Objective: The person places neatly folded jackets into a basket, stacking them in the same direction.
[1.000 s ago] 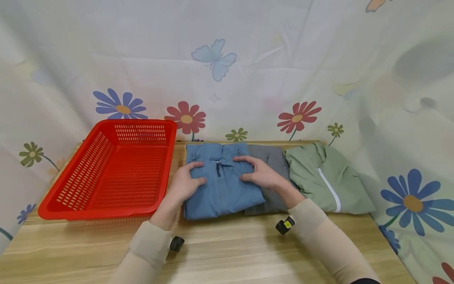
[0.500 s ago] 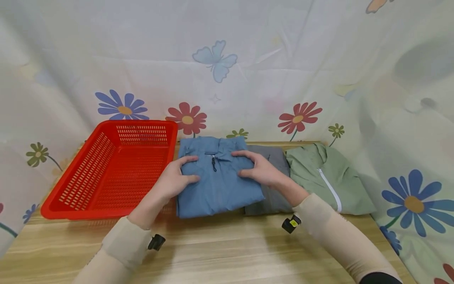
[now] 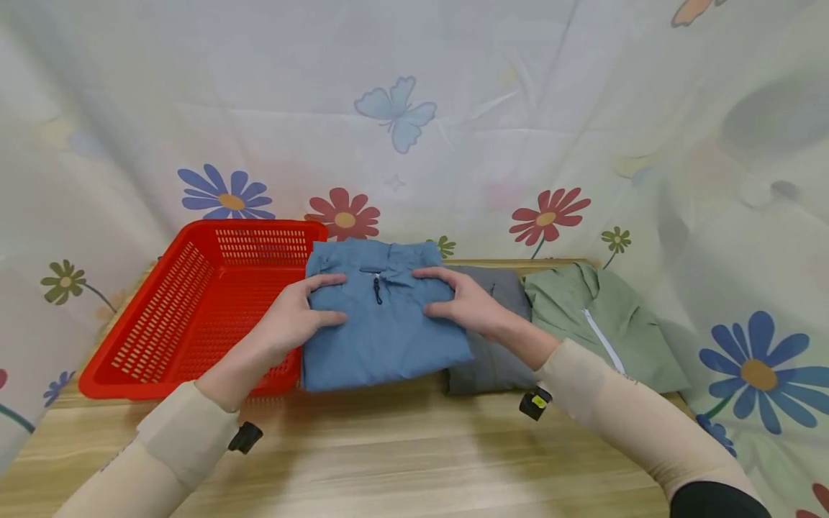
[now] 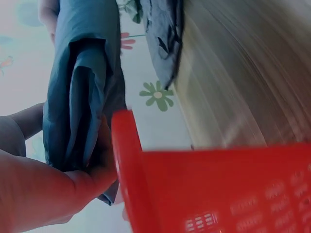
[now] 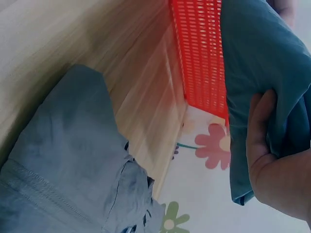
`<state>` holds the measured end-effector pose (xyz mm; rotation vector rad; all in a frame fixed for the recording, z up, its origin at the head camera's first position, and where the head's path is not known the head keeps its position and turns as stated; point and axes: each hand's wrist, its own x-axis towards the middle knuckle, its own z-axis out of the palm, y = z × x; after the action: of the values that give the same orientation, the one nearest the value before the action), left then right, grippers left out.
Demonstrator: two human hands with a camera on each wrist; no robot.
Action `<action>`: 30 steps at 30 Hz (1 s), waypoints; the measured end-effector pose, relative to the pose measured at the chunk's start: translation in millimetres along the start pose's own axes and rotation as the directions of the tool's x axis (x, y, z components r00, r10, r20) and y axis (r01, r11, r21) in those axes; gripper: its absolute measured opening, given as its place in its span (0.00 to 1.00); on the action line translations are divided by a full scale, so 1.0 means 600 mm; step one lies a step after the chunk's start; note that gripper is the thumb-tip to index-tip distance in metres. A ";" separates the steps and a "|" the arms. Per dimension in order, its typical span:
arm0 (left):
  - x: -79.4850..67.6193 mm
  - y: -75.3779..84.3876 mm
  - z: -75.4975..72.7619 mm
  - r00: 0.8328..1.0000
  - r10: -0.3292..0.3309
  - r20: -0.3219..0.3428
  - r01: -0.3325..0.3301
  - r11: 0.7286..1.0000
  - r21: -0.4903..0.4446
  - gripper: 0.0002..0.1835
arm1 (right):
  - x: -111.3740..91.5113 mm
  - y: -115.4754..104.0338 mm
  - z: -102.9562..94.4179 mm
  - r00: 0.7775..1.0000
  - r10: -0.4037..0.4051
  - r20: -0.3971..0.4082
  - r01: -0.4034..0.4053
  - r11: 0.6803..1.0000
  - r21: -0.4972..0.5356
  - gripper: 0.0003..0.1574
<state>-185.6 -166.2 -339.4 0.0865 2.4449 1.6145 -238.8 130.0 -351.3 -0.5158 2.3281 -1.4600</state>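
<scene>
A folded blue jacket (image 3: pixel 382 345) with a black zip pull is held up off the table in both hands. My left hand (image 3: pixel 288 316) grips its left side; in the left wrist view the thumb and fingers of the left hand (image 4: pixel 63 194) close round the layered fold of the jacket (image 4: pixel 87 29). On the right side my right hand (image 3: pixel 469 306) grips the jacket, fingers curled over the edge in the right wrist view. The jacket's left edge overlaps the right rim of a red plastic basket (image 3: pixel 123 391), hiding part of it.
A folded grey garment (image 3: pixel 495 367) lies on the wooden table (image 3: pixel 388 446) right of the blue jacket. Beyond it lies a folded green garment (image 3: pixel 628 338) with a white zip. A flowered cloth (image 3: pixel 518 144) hangs behind the table.
The blue jacket has risen from over the grey garment and shifted left towards the basket, both hands moving with it. More of the grey garment shows. The basket and green garment stay put.
</scene>
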 end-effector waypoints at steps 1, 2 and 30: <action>0.000 -0.001 -0.004 1.000 -0.008 0.005 0.008 1.000 -0.013 0.41 | 0.001 -0.003 0.002 1.000 0.001 -0.001 -0.001 1.000 0.002 0.38; 0.000 -0.002 -0.008 1.000 -0.014 0.009 0.014 1.000 -0.022 0.41 | 0.002 -0.006 0.005 1.000 -0.001 0.000 0.001 1.000 0.006 0.38; 0.003 -0.037 -0.137 0.996 -0.089 0.027 0.085 0.990 0.109 0.40 | 0.074 -0.060 0.094 0.999 -0.032 0.007 0.031 0.998 0.061 0.38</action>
<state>-203.0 -248.9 -328.9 0.0220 2.4746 1.4339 -246.6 50.3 -346.3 -0.5428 2.2712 -1.5350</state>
